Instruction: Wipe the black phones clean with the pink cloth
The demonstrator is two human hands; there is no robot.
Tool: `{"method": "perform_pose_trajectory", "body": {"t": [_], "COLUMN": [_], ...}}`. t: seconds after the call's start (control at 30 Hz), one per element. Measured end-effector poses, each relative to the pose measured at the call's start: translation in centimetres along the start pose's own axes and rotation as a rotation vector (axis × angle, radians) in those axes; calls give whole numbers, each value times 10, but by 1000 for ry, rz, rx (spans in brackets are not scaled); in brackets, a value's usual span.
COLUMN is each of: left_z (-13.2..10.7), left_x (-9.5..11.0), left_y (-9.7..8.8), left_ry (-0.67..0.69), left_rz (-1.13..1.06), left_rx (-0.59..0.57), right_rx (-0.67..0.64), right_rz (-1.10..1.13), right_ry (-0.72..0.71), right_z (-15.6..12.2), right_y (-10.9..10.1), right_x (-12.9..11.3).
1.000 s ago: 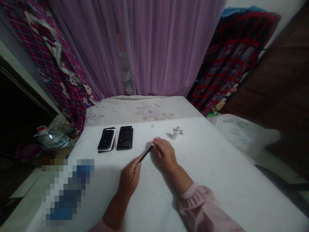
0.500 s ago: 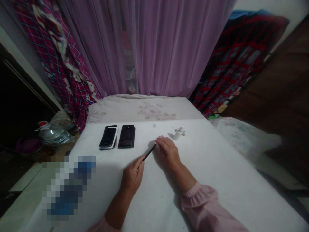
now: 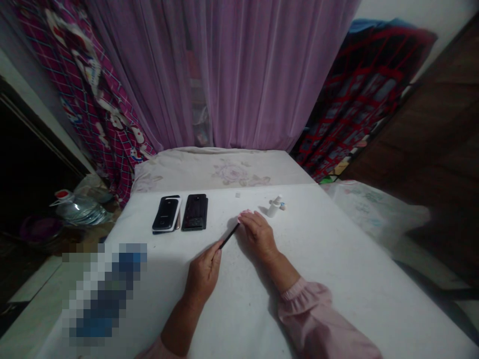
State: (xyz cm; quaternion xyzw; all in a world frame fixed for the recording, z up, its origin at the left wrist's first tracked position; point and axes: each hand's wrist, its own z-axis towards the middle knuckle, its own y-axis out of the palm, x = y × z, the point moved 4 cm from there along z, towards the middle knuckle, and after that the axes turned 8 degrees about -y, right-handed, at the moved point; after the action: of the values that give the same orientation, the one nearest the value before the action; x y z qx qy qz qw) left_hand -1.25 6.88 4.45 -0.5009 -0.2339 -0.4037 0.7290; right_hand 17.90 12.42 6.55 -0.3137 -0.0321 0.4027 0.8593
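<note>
Head view, low light. Both hands over white-covered surface [image 3: 329,269], lower centre of frame, forearms reaching in from bottom edge.

L hand [image 3: 204,279]: thumb & fingers together on lower end of thin black rod [image 3: 229,236], clamped as far as visible. Rod is stylus-like, exact kind can't be told; lies slanted, centre of frame, just above surface or resting on it, can't tell which.

R hand [image 3: 259,237]: palm down, fingers extended, pink sleeve [image 3: 305,311] at wrist. Fingertips [image 3: 245,215] right by rod's upper tip; can't tell if apart or pinched on it. Pale pink at tips too small to read.

Nearby, upper centre: 2 black smartphones side by side, white-edged one [image 3: 166,214] left of plain one [image 3: 194,212]. Small white bottle [image 3: 275,207] tilted, upper right of hands. Tiny white square bit [image 3: 237,195] above rod.

Beyond: floral quilt [image 3: 239,172] at far edge, purple sheer curtain [image 3: 239,75] behind. Pixelated patch [image 3: 105,291] hides something lower left.

Handling, my judgement: thin rod, little to hold. Firm pinch near end plus light R fingertip support looks steadiest; keep it low, clear of phones & bottle, since smooth cover may let it roll.
</note>
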Motion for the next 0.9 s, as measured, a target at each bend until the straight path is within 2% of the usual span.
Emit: {"method": "perform_pose_trajectory", "body": {"t": [0.07,0.2,0.27,0.37,0.5,0.67,0.77,0.9], "left_z": [0,3,3,3,3,1,1,3], "left_x": [-1,0,-1,-3,-3,0,-2,-9], "left_y": [0,-3,-4,-2,-1,-2,-1,0], "left_ry": [-5,2,-2,-22,-73,-128,-127,-111], "left_rz": [-3,14,24,17,-4,-27,-30,-31], "left_rx": [14,31,33,4,-11,12,22,26], "right_rx": [-2,-28,-38,-11,62,133,64,-97], "right_rz": [22,153,200,200,220,297,293,290], "right_ry": [-8,-99,-135,-50,224,546,710,686], "right_z": [1,-2,-2,0,5,-1,-13,-22], "right_y": [2,8,9,8,12,22,29,37], "right_x": [-7,-50,-60,-43,-2,11,10,7]}}
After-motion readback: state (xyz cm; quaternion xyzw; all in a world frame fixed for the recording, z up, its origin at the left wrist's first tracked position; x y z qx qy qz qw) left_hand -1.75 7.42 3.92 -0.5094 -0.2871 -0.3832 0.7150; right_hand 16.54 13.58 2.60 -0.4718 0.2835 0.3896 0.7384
